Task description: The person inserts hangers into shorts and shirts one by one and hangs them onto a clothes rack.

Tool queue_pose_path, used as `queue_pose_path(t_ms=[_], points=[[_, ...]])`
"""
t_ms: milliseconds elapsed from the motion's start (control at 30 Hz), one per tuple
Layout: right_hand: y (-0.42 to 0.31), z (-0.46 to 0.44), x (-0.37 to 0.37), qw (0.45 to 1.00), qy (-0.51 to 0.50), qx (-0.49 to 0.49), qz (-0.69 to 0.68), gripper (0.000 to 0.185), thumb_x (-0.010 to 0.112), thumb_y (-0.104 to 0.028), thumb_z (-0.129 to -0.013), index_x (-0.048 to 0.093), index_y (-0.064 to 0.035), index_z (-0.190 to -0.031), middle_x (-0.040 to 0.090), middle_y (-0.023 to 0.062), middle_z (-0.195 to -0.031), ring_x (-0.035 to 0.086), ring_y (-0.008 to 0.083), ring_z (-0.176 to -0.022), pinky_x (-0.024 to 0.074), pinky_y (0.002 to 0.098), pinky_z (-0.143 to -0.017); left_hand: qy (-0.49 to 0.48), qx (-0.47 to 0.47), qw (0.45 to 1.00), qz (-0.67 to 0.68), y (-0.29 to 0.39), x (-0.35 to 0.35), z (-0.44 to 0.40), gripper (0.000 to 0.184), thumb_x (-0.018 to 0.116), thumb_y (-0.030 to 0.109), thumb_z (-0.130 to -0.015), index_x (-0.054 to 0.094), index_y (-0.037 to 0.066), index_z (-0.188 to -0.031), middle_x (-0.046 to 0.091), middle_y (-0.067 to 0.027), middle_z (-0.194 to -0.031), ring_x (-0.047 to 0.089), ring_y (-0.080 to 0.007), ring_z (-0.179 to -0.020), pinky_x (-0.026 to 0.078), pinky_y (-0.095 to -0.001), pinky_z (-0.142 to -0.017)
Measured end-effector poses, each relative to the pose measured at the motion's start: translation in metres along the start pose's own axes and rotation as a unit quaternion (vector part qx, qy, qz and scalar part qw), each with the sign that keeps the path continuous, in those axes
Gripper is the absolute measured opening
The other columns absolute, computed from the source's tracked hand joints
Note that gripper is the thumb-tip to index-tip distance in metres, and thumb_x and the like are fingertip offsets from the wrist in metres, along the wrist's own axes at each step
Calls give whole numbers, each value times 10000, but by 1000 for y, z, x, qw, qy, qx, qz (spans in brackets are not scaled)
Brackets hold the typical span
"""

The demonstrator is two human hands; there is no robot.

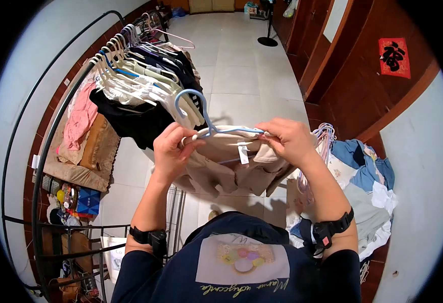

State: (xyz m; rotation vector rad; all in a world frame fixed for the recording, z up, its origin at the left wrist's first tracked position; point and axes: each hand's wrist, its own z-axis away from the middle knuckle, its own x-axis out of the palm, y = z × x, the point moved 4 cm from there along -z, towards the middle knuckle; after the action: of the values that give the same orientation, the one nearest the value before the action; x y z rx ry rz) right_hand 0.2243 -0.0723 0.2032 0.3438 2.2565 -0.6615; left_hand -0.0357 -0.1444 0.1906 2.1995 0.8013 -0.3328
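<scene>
A beige garment [206, 169] with a white tag [242, 153] at its neck hangs from a light blue hanger [206, 108] between my two hands. The hanger's hook points up and to the left. My left hand [173, 149] pinches the garment's collar at the hanger's left shoulder. At the other shoulder, my right hand [288, 139] grips the collar close to the hanger's end. The garment's lower part drops below the hands.
A black rack [39, 177] with many clothes on hangers stands at the left. Behind it is a brown sofa [102, 146] with a pink cloth [80, 118]. Piled clothes [365, 202] and spare hangers [324, 132] lie at the right. A black stand [267, 41] is far ahead.
</scene>
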Motion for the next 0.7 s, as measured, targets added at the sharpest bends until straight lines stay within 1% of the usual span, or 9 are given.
queue_pose_path(t_ms=[33, 67, 133, 167, 200, 267, 333, 500, 700], points=[[-2, -1, -3, 1000, -2, -2, 2, 221, 734, -87, -777, 720, -108, -996, 614, 74, -727, 570, 202, -588, 449, 302, -537, -38, -20, 999, 5, -3, -4, 3, 165, 764, 6, -742, 660, 14, -870, 554, -29, -728, 519, -117, -611, 423, -236, -571], [-4, -1, -7, 1000, -2, -5, 0, 221, 734, -87, -777, 720, -108, -996, 614, 74, -727, 570, 202, -588, 449, 302, -537, -36, -20, 999, 2, -9, -8, 4, 165, 764, 6, -742, 660, 14, -870, 554, -29, -728, 519, -117, -611, 423, -236, -571], [-5, 0, -14, 999, -13, 34, -1, 170, 717, -148, -794, 710, -151, -965, 645, 44, -780, 616, 234, -654, 479, 335, -566, -59, -137, 965, 216, -36, -9, 13, 115, 690, 50, -827, 667, -2, -926, 583, -14, -785, 546, -93, -679, 452, -219, -637], [-5, 0, -19, 999, -5, 38, -12, 162, 724, -131, -786, 718, -138, -948, 642, 52, -766, 604, 230, -636, 465, 325, -560, -87, -150, 966, 194, -45, -15, 16, 127, 615, 75, -891, 668, -10, -970, 588, 4, -840, 555, -71, -766, 463, -214, -723], [-3, 1, -21, 999, -4, 32, -14, 162, 724, -131, -786, 718, -138, -948, 642, 52, -766, 604, 230, -636, 465, 325, -560, -83, -148, 967, 190, -55, -22, 21, 127, 615, 75, -891, 668, -10, -970, 588, 4, -840, 555, -71, -766, 463, -214, -723], [5, 4, -26, 996, -13, 81, -19, 167, 735, -122, -776, 725, -121, -943, 638, 60, -749, 589, 218, -610, 450, 312, -550, -192, -260, 908, 266, -83, -18, 43, 252, 635, 233, -934, 654, -1, -1028, 572, 8, -874, 530, -60, -850, 437, -227, -789], [7, 5, -29, 996, -5, 82, -39, 175, 744, -109, -772, 729, -102, -945, 623, 67, -719, 562, 197, -579, 431, 298, -539, -229, -299, 885, 274, -96, -18, 59, 157, 679, 162, -891, 685, 6, -909, 547, 19, -828, 506, -63, -807, 406, -239, -737], [11, 7, -33, 992, -16, 99, -73, 181, 739, -83, -781, 732, -79, -962, 598, 78, -694, 530, 170, -568, 411, 286, -537, -97, -257, 923, 271, -90, -18, 60, 124, 710, 102, -843, 688, -9, -792, 535, 6, -786, 497, -94, -748, 379, -227, -691], [16, 11, -31, 990, -17, 105, -94, 192, 734, -80, -782, 735, -82, -974, 596, 81, -697, 534, 171, -575, 415, 288, -539, 19, -162, 969, 183, -86, -25, 58, 84, 710, 84, -847, 700, 4, -823, 536, -7, -772, 501, -104, -739, 397, -232, -670]])
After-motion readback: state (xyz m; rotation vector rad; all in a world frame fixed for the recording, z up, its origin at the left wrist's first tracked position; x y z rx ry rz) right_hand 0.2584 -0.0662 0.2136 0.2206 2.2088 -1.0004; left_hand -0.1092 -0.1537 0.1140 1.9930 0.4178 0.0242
